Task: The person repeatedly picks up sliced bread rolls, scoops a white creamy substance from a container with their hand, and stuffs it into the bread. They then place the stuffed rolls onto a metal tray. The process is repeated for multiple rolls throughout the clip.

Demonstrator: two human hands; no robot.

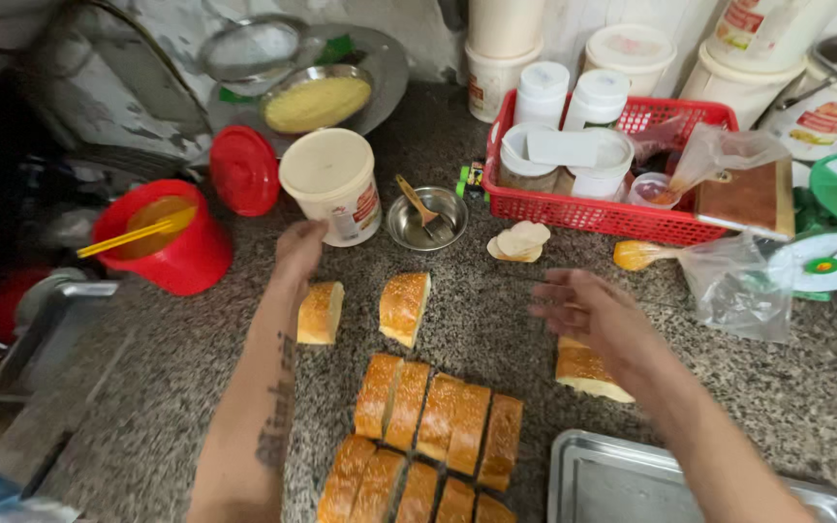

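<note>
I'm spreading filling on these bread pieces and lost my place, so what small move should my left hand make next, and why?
Probably reach the left hand on to the white tub. It hovers open just beside it, above the bread piece lying apart from the batch. The right hand is open and empty too, so neither hand has anything to spread yet.

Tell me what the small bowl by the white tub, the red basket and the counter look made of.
Small bowl: likely stainless steel, shiny grey with reflections. Red basket: looks like moulded plastic, glossy lattice walls. Counter: seemingly polished granite-type stone, speckled grey and black.
</note>
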